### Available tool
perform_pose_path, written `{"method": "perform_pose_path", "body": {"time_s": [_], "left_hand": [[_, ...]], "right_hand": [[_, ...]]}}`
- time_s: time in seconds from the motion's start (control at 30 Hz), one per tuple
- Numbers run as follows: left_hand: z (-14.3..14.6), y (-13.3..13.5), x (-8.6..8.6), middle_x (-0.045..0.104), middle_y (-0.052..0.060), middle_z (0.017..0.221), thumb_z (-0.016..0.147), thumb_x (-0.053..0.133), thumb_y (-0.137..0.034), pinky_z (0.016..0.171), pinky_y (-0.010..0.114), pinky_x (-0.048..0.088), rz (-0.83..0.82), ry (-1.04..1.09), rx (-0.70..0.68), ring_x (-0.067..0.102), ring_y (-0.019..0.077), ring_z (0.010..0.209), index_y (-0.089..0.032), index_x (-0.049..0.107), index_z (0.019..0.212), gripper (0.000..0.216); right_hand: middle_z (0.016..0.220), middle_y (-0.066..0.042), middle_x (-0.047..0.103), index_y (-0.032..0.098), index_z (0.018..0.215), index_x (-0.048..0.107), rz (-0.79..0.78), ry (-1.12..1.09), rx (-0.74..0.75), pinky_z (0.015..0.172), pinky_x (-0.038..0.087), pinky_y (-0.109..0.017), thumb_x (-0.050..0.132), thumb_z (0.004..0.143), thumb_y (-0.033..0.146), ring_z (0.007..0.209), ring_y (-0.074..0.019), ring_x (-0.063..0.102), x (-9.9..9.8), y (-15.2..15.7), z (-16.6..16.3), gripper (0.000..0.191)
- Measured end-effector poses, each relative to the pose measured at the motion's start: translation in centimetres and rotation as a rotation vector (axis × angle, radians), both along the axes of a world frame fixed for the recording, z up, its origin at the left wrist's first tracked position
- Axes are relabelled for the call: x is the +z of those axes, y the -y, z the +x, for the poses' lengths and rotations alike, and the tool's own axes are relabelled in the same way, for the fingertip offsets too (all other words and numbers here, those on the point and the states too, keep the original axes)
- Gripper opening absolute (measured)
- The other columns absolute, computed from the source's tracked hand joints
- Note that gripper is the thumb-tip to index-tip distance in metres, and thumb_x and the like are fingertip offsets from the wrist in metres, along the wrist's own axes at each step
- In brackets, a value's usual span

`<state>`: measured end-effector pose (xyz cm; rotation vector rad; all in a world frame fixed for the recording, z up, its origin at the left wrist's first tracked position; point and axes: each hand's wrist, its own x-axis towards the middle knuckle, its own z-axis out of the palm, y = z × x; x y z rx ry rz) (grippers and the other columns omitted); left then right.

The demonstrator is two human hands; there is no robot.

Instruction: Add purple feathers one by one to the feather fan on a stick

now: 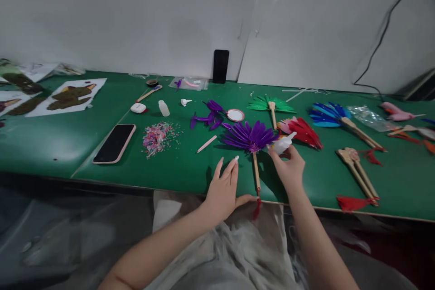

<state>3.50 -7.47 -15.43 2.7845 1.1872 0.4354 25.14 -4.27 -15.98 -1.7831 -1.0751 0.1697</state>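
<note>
A purple feather fan (250,137) lies on the green table, its wooden handle toward me and a red tassel (257,208) hanging over the edge. My left hand (222,190) rests on the tabletop left of the handle, fingers stretched out, thumb reaching to the handle's lower end; whether it touches cannot be told. Just right of the feathers, my right hand (288,163) grips a small white squeeze bottle (284,144), tilted with its nozzle up and to the right. The bottle's lower end is partly hidden by my fingers. A pink stick (206,144) lies left of the fan.
Colourful sequins (158,138) lie in a pile beside a phone (114,144). Loose purple feathers (212,115), a round white dish (235,115) and a small bottle (163,108) sit farther back. Green (272,105), red (302,132) and blue (328,114) feather fans occupy the right.
</note>
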Motion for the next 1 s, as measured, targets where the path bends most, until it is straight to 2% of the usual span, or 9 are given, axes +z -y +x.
{"method": "perform_pose_path", "body": {"time_s": [0.17, 0.3, 0.4, 0.53, 0.67, 0.77, 0.9, 1.0], "left_hand": [[1.9, 1.2, 0.0, 0.043, 0.019, 0.144, 0.087, 0.017, -0.072, 0.118, 0.045, 0.017, 0.000, 0.060, -0.065, 0.032, 0.0226, 0.140, 0.003, 0.038, 0.138, 0.093], [0.3, 0.8, 0.2, 0.041, 0.018, 0.146, 0.089, 0.018, -0.070, 0.117, 0.047, 0.016, -0.001, 0.042, -0.066, 0.032, 0.0224, 0.140, 0.001, 0.033, 0.140, 0.089], [-0.8, -0.1, 0.3, 0.041, 0.020, 0.146, 0.090, 0.019, -0.067, 0.117, 0.050, 0.016, 0.005, 0.023, -0.005, 0.032, 0.0233, 0.140, 0.002, 0.032, 0.140, 0.087], [0.0, -0.5, 0.5, 0.042, 0.021, 0.145, 0.089, 0.016, -0.068, 0.117, 0.050, 0.016, 0.002, 0.023, 0.036, 0.034, 0.0242, 0.139, 0.004, 0.034, 0.138, 0.090], [1.3, 0.5, 0.4, 0.044, 0.020, 0.143, 0.088, 0.013, -0.070, 0.117, 0.047, 0.016, 0.020, 0.022, -0.033, 0.035, 0.0239, 0.138, 0.004, 0.038, 0.137, 0.092], [0.6, 0.9, 0.3, 0.045, 0.020, 0.143, 0.089, 0.014, -0.070, 0.117, 0.045, 0.017, 0.035, 0.034, -0.065, 0.036, 0.0225, 0.138, 0.003, 0.038, 0.137, 0.090], [-1.3, 0.3, 0.1, 0.046, 0.021, 0.142, 0.091, 0.021, -0.066, 0.116, 0.050, 0.020, 0.059, 0.056, -0.009, 0.038, 0.0237, 0.137, 0.002, 0.034, 0.138, 0.085], [-1.2, -0.3, 0.2, 0.047, 0.024, 0.141, 0.090, 0.022, -0.068, 0.115, 0.051, 0.020, 0.066, 0.053, 0.050, 0.039, 0.0250, 0.136, 0.005, 0.035, 0.137, 0.087]], "right_hand": [[0.076, -0.006, 0.070, 0.016, 0.092, 0.068, 0.005, 0.013, 0.010, 0.066, 0.051, -0.033, 0.068, 0.070, 0.050, 0.063, -0.0200, 0.063, -0.2, 0.0, 0.2, 0.041], [0.076, -0.005, 0.070, 0.016, 0.092, 0.068, 0.008, 0.004, 0.009, 0.065, 0.051, -0.032, 0.068, 0.069, 0.050, 0.064, -0.0200, 0.063, -0.2, 0.0, 0.2, 0.041], [0.074, -0.005, 0.069, 0.016, 0.090, 0.068, 0.010, -0.002, 0.007, 0.065, 0.050, -0.032, 0.069, 0.069, 0.050, 0.063, -0.0195, 0.062, -0.3, 0.0, 0.3, 0.040], [0.074, -0.005, 0.069, 0.016, 0.091, 0.068, 0.018, -0.006, 0.013, 0.066, 0.051, -0.032, 0.069, 0.069, 0.049, 0.063, -0.0192, 0.062, -0.4, -0.1, 0.3, 0.039], [0.075, -0.006, 0.070, 0.016, 0.092, 0.068, 0.023, -0.008, 0.028, 0.067, 0.052, -0.032, 0.069, 0.069, 0.050, 0.064, -0.0193, 0.063, -0.5, -0.1, 0.3, 0.041], [0.076, -0.005, 0.069, 0.016, 0.091, 0.068, 0.027, -0.013, 0.021, 0.068, 0.052, -0.033, 0.069, 0.068, 0.051, 0.064, -0.0194, 0.063, -0.5, -0.1, 0.3, 0.042], [0.076, -0.005, 0.069, 0.016, 0.090, 0.068, 0.035, -0.026, 0.008, 0.068, 0.051, -0.033, 0.070, 0.068, 0.050, 0.064, -0.0190, 0.062, -0.4, -0.1, 0.3, 0.040], [0.075, -0.004, 0.068, 0.016, 0.088, 0.067, 0.043, -0.025, 0.001, 0.067, 0.050, -0.033, 0.070, 0.068, 0.048, 0.063, -0.0186, 0.061, -0.2, 0.0, 0.2, 0.038]]}}
